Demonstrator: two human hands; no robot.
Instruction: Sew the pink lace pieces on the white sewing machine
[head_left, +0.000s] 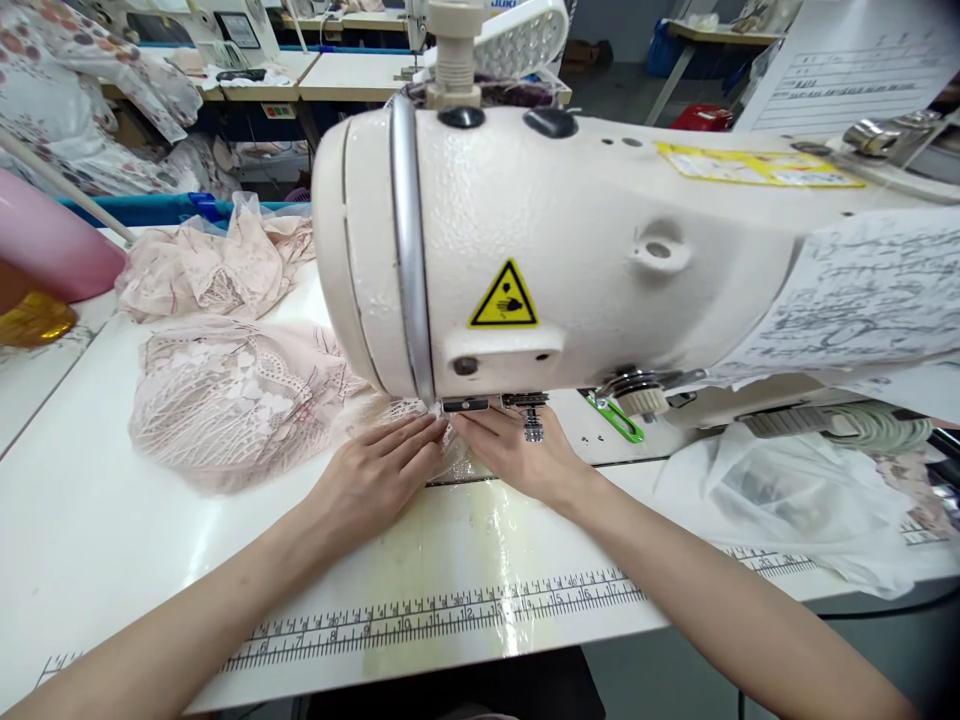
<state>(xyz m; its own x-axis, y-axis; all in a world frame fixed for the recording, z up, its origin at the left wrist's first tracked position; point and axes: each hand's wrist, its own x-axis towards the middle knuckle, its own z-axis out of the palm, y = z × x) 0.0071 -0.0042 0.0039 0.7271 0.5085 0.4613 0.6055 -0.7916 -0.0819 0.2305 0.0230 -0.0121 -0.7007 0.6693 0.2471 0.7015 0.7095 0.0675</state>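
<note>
Under the head of a white sewing machine (600, 240), my left hand (379, 465) lies flat on a pale pink lace piece (232, 400), its outstretched fingers pointing to the needle area. From the other side my right hand (525, 455) reaches in, its visible fingers stretched over the edge of the fabric, close to the left fingertips. The machine head hides part of the right hand and the needle. Most of the lace spreads to the left of my left hand. A thin, sheer edge of fabric shows between the two hands.
More pink lace (225, 255) is heaped behind, beside a pink thread cone (52, 235). Green thread snips (619, 418) lie right of the needle area. White sheer cloth (795, 500) sits at the right. A printed ruler (450, 620) runs along the table's front. Another person's patterned sleeve (142, 70) shows at the back left.
</note>
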